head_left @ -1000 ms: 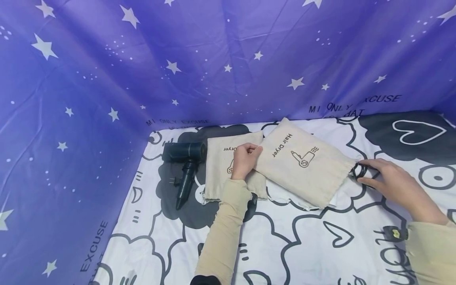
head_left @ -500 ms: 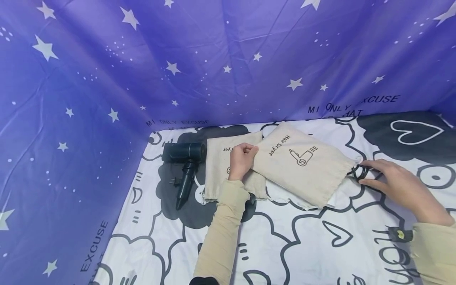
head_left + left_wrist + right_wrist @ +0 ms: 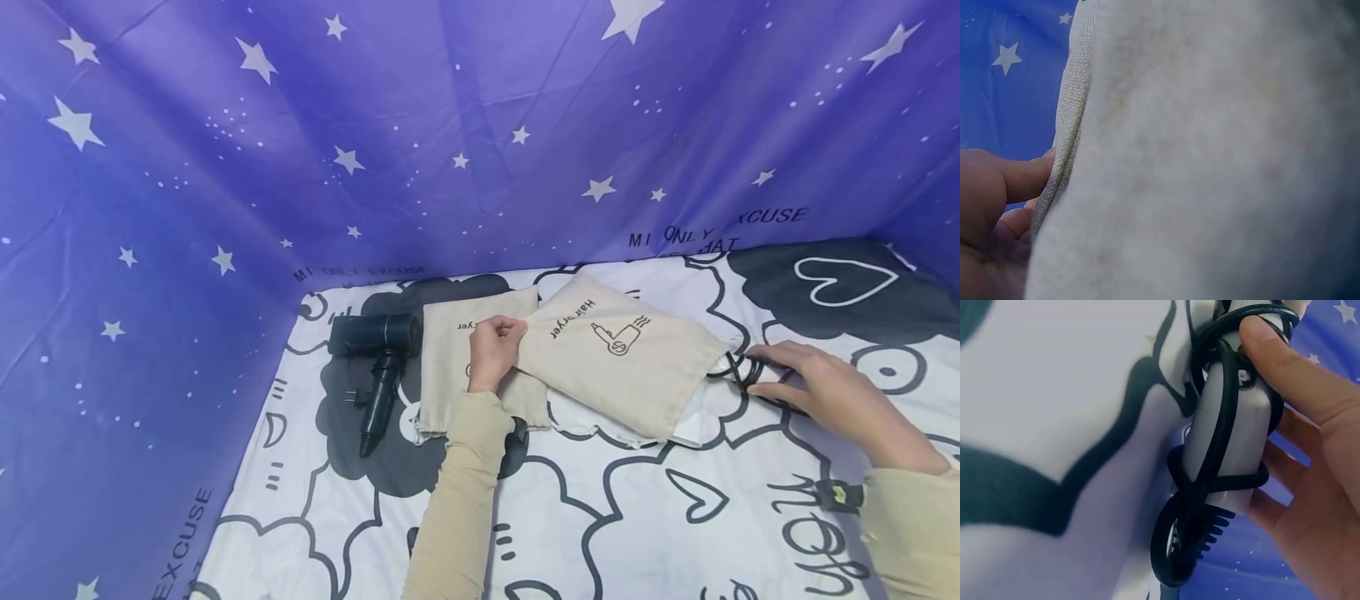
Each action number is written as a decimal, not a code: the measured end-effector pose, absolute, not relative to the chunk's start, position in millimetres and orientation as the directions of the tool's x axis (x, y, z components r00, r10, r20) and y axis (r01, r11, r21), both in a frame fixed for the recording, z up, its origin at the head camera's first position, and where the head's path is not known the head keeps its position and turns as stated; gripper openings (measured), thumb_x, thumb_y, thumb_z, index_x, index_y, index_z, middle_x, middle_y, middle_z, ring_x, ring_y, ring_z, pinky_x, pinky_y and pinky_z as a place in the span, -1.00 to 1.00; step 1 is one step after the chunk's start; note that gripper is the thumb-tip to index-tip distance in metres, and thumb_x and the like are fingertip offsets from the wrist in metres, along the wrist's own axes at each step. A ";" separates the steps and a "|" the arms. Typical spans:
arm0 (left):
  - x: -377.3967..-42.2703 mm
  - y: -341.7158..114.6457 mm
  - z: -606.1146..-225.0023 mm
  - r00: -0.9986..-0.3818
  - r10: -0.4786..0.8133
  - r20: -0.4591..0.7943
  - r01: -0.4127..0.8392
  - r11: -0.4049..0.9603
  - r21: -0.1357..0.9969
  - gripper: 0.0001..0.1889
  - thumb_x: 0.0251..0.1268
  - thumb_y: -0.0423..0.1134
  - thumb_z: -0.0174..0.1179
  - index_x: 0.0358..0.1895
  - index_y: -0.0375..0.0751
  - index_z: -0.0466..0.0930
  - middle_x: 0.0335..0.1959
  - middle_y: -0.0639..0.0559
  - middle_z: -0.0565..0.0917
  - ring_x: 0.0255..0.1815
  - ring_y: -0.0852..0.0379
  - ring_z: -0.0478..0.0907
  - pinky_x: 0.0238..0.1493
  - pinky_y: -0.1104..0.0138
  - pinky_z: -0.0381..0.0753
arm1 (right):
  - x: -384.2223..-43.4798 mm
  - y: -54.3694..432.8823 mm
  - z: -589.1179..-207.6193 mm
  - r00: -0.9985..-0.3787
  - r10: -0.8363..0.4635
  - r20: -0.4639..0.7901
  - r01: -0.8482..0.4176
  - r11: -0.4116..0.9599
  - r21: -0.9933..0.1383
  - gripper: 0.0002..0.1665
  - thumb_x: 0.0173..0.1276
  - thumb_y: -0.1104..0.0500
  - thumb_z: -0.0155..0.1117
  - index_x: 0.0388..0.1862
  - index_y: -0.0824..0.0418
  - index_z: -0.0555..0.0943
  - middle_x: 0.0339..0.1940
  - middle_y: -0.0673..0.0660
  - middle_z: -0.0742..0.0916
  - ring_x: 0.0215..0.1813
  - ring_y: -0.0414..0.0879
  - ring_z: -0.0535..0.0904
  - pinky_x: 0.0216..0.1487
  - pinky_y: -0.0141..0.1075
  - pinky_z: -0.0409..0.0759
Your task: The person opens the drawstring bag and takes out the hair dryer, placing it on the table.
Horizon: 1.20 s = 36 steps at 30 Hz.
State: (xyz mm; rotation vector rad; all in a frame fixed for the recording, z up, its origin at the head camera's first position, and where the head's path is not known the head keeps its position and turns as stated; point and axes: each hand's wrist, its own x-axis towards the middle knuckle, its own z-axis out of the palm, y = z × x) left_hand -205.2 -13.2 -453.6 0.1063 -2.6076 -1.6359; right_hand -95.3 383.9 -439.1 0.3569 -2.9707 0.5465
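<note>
My left hand [image 3: 491, 354] pinches the bottom corner of a beige cloth bag [image 3: 592, 375] printed with a hair dryer picture. The bag lies tilted, its gathered mouth toward the right. At that mouth my right hand [image 3: 840, 400] holds a cord-wrapped end. Up close in the right wrist view, this is a pale handle [image 3: 1250, 434] with black cord [image 3: 1216, 437] wound round it, thumb on one side and fingers on the other. The bag hides whatever the handle belongs to. Blurred cloth [image 3: 1197, 156] fills most of the left wrist view.
A second beige bag [image 3: 442, 383] lies flat, partly under the left hand. Left of it rests a dark hair dryer [image 3: 378, 335] with its plug [image 3: 356, 396] beside the handle. A black-and-white patterned cloth [image 3: 660, 517] covers the surface. A purple star curtain [image 3: 420, 100] rises behind.
The left hand has drawn the bag slightly left, away from the right hand. More of the black cord shows at the bag's mouth. The head view has also shifted a little.
</note>
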 end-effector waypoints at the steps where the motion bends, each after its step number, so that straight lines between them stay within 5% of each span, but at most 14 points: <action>1: -203.7 -14.8 -453.8 -0.996 -0.089 0.008 -0.031 0.426 0.904 -0.84 0.32 -0.20 0.30 -0.26 -0.23 0.76 -0.42 -0.03 0.72 -0.45 0.19 0.57 -0.35 0.41 0.53 | -94.9 383.6 -439.7 -0.968 -0.211 0.137 -0.246 0.906 -0.344 -0.36 0.17 0.03 0.51 0.16 0.29 0.57 0.09 0.42 0.63 0.11 0.45 0.51 -0.01 0.27 0.42; 11: -199.8 -17.5 -451.2 -0.998 -0.049 -0.025 -0.042 0.394 0.918 -0.83 0.33 -0.19 0.28 -0.23 -0.22 0.77 -0.42 -0.01 0.70 -0.43 0.20 0.55 -0.29 0.40 0.52 | -93.2 386.4 -441.7 -0.968 -0.198 0.155 -0.244 0.889 -0.387 -0.38 0.13 0.07 0.54 0.15 0.25 0.59 0.09 0.42 0.63 0.13 0.46 0.48 0.05 0.29 0.37; 20: -196.2 -34.8 -450.3 -0.988 0.115 -0.107 -0.062 0.341 0.938 -0.75 0.34 -0.22 0.28 -0.07 -0.33 0.69 -0.40 -0.06 0.70 -0.59 0.29 0.59 -0.30 0.36 0.68 | -92.9 386.7 -446.3 -0.992 -0.129 0.009 -0.122 0.909 -0.398 -0.09 0.05 -0.06 0.58 0.21 0.46 0.44 0.18 0.58 0.49 0.20 0.53 0.31 0.17 0.41 0.20; 29: -188.4 -42.0 -443.2 -0.959 0.213 -0.188 -0.103 0.356 0.929 -0.72 0.25 -0.44 0.31 0.00 -0.47 0.61 -0.43 -0.04 0.56 -0.51 0.11 0.73 -0.29 0.35 0.71 | -89.2 387.9 -448.0 -0.993 -0.119 0.027 -0.121 0.940 -0.319 -0.27 0.16 0.04 0.51 0.09 0.57 0.52 0.09 0.65 0.54 0.12 0.58 0.39 0.08 0.37 0.32; 36: -189.4 -40.8 -443.8 -0.987 0.127 -0.101 -0.053 0.332 0.942 -0.77 0.27 -0.46 0.27 -0.03 -0.46 0.64 -0.37 -0.14 0.65 -0.43 -0.06 0.76 -0.30 0.36 0.71 | -87.5 388.3 -447.1 -0.983 -0.155 0.098 -0.177 0.939 -0.294 -0.34 0.18 0.06 0.50 0.08 0.52 0.56 0.05 0.62 0.58 0.07 0.55 0.46 0.02 0.35 0.37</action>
